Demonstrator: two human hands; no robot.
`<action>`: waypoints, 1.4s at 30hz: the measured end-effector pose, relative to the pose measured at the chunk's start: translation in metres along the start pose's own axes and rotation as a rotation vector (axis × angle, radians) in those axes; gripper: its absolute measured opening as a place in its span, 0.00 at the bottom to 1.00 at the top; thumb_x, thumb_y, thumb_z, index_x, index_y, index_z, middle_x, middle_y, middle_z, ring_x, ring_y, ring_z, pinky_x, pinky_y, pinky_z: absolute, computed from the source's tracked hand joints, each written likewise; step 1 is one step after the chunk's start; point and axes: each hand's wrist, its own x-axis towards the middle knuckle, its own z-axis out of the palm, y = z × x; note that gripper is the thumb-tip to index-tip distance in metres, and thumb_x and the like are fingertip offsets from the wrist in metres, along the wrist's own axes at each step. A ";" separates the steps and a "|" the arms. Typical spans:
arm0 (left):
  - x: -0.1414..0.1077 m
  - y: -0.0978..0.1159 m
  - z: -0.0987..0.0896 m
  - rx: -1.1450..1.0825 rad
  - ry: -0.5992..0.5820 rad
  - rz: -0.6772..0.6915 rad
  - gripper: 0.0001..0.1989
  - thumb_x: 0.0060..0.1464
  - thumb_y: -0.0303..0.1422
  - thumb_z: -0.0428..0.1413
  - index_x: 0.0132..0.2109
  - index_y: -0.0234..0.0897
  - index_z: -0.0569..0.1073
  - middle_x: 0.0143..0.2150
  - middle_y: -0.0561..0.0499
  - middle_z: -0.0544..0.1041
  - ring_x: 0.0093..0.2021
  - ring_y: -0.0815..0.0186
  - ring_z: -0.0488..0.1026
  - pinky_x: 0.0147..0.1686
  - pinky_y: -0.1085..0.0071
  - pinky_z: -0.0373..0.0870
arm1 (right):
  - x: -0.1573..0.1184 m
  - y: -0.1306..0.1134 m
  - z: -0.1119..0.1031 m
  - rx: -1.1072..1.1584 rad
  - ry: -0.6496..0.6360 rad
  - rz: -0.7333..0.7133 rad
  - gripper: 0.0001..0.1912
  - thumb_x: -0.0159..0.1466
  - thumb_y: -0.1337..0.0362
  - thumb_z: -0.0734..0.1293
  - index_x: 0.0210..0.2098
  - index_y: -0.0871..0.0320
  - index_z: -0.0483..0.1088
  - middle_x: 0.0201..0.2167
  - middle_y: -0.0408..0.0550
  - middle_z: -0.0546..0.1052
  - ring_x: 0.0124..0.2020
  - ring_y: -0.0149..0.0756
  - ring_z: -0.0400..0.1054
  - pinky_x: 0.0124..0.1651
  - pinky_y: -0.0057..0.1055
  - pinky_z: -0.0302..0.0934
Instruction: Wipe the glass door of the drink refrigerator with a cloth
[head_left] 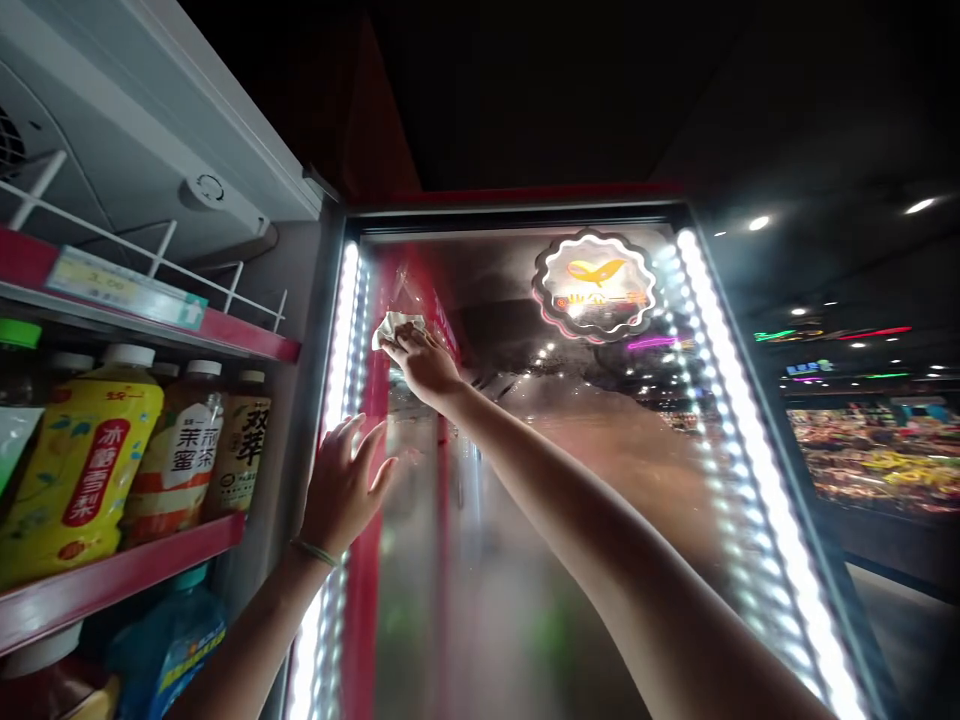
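Observation:
My right hand (424,362) presses a crumpled whitish cloth or tissue (396,328) against the upper left of a glass door (510,480). Its arm reaches across the pane from the lower right. Lower down, near the lit left edge of the door, my left hand (347,485) is raised with its fingers spread and nothing in it. A thin band circles that wrist. The glass looks fogged or wet in its middle, and a round glowing emblem (595,284) shows near its top right.
At the left, an open cooler has red-edged shelves (127,570) with a yellow bottle (86,465) and several other drinks. Bright light strips (765,470) line the door frame. Produce displays (885,460) stand at the far right.

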 end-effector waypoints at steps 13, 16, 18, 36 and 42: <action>0.025 0.071 0.047 -0.152 0.019 0.010 0.31 0.67 0.36 0.57 0.73 0.49 0.60 0.68 0.39 0.67 0.71 0.45 0.64 0.70 0.39 0.62 | -0.117 0.228 -0.134 -0.245 0.279 0.360 0.33 0.70 0.75 0.58 0.72 0.50 0.63 0.72 0.50 0.67 0.74 0.50 0.56 0.71 0.55 0.61; 0.028 0.090 0.050 -0.129 0.013 0.015 0.30 0.66 0.35 0.57 0.72 0.48 0.61 0.68 0.39 0.67 0.71 0.45 0.63 0.70 0.39 0.61 | -0.156 0.270 -0.151 -0.281 0.374 0.474 0.30 0.72 0.73 0.56 0.70 0.51 0.65 0.72 0.47 0.68 0.73 0.48 0.58 0.68 0.52 0.64; 0.029 0.096 0.048 -0.112 0.008 0.022 0.29 0.66 0.35 0.57 0.72 0.47 0.62 0.68 0.39 0.68 0.71 0.45 0.63 0.71 0.40 0.60 | -0.172 0.287 -0.156 -0.289 0.418 0.553 0.29 0.72 0.73 0.55 0.69 0.54 0.66 0.70 0.52 0.69 0.71 0.48 0.62 0.67 0.48 0.65; -0.013 0.010 0.007 -0.003 -0.044 -0.018 0.26 0.66 0.32 0.57 0.69 0.43 0.65 0.65 0.38 0.71 0.68 0.47 0.67 0.65 0.45 0.71 | -0.006 0.120 -0.025 -0.024 0.375 0.351 0.32 0.69 0.73 0.56 0.70 0.50 0.67 0.69 0.54 0.71 0.75 0.55 0.52 0.72 0.62 0.55; -0.023 -0.011 -0.007 0.014 -0.057 -0.012 0.22 0.66 0.29 0.56 0.65 0.40 0.69 0.64 0.39 0.71 0.69 0.47 0.65 0.66 0.44 0.70 | 0.057 0.020 0.023 0.121 0.206 0.194 0.32 0.71 0.75 0.53 0.70 0.51 0.67 0.74 0.48 0.64 0.78 0.47 0.49 0.78 0.54 0.49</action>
